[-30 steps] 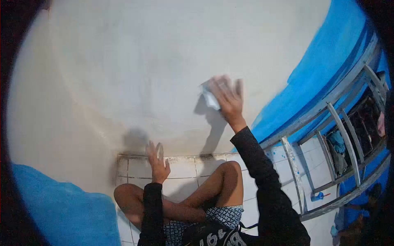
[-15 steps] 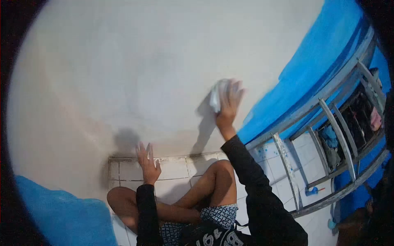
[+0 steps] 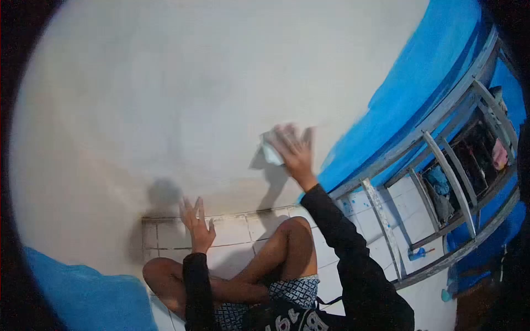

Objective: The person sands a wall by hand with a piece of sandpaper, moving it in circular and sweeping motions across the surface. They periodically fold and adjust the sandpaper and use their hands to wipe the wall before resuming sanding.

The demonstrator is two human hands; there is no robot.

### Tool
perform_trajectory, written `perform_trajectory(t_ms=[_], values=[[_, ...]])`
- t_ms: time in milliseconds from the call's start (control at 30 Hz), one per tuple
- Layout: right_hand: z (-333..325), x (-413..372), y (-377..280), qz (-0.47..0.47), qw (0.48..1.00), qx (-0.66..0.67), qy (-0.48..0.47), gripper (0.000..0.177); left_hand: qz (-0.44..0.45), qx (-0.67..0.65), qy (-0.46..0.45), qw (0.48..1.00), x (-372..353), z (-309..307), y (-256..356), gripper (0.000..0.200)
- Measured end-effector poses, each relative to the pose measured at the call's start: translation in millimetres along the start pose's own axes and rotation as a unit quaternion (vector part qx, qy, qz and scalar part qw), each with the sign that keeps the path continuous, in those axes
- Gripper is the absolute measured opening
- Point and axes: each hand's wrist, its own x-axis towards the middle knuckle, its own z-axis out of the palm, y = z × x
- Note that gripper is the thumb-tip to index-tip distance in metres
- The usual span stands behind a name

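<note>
My right hand [image 3: 296,154] presses a pale, whitish cloth or pad [image 3: 271,154] to the off-white wall [image 3: 210,105], its fingers slightly blurred. The cloth shows at the left side of the palm and partly under the fingers. My left hand [image 3: 197,225] is raised with its fingers apart and nothing in it, close to the bottom of the wall above the floor tiles. Shadows of both hands fall on the wall.
Blue paint [image 3: 408,94] covers the wall at right, and another blue area [image 3: 88,292] lies at lower left. A wooden ladder [image 3: 450,176] stands at right, with cloths [image 3: 438,180] and a blue-handled brush [image 3: 418,254] beyond it. My crossed legs rest on white tiles [image 3: 229,230].
My right hand has moved down and to the left along the wall with the cloth. My left hand has shifted slightly down and left, and the whole view has shifted a little.
</note>
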Motion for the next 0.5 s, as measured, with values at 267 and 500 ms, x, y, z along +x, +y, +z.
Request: perform_trajectory(t_ms=[267,500], values=[[14.0,-1.8,-10.7,0.061,0.998,0.019,0.024,0.047,-0.020,0.023,-0.037,0.999,0.1,-8.7,0.8,0.085],[-13.3,33.8,-0.5,0.246,0.947,0.074,0.195,0.047,-0.021,-0.012,-0.030,0.999,-3.4,-3.7,-2.7,0.092]])
